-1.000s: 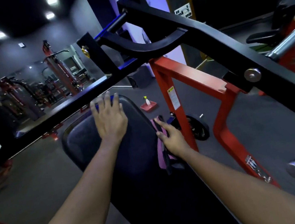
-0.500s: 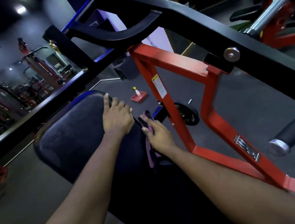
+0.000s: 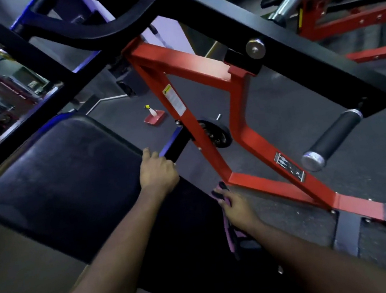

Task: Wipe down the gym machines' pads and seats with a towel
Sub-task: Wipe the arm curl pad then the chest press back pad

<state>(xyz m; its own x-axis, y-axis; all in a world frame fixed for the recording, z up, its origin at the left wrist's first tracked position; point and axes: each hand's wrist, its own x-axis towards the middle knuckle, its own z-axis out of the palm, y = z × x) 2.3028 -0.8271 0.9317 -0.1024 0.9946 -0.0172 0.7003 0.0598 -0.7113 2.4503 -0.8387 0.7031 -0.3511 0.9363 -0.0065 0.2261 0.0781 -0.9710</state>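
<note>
A long black padded bench [image 3: 68, 183] of a red-and-black gym machine runs from upper left toward me. My left hand [image 3: 157, 173] rests on the pad's right edge with its fingers curled over the side. Lower down that same edge, my right hand [image 3: 236, 208] grips a pink and dark towel [image 3: 232, 237] and holds it against the side of the pad. Part of the towel hangs below my hand.
A red frame [image 3: 237, 150] with a black weight plate [image 3: 215, 133] stands just right of the pad. A thick black lever arm [image 3: 271, 43] crosses overhead, ending in a black grip [image 3: 332, 139]. A spray bottle on a red tray [image 3: 154, 117] sits on the floor beyond.
My left hand slid from the top of the pad to its right edge. My right hand moved down the pad's side toward me with the towel. The view tilted downward.
</note>
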